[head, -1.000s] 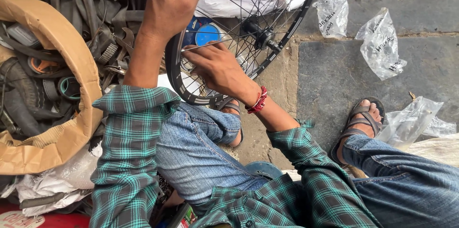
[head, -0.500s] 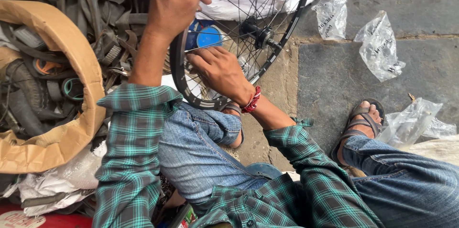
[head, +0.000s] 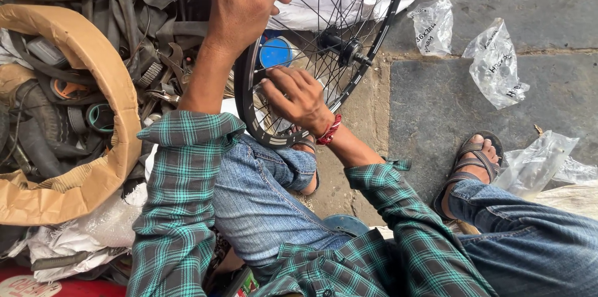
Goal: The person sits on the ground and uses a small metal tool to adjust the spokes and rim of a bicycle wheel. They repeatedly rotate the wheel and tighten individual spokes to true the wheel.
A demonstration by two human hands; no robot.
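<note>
Overhead, the left hand (head: 240, 4) wraps its fingers closed over the top of the black rim of a spoked bicycle wheel (head: 386, 42), holding it upright. Below those fingers, the right hand (head: 296, 94) reaches in among the spokes near the lower rim, fingertips pinched together on something too small to make out. Just beyond the right fingertips sits a blue-lidded container (head: 276, 53); further right is the wheel's hub (head: 341, 48). Left of both hands, a torn cardboard box (head: 93, 73) holds rubber tubes. Clear plastic bags (head: 495, 63) lie well apart on the stone.
</note>
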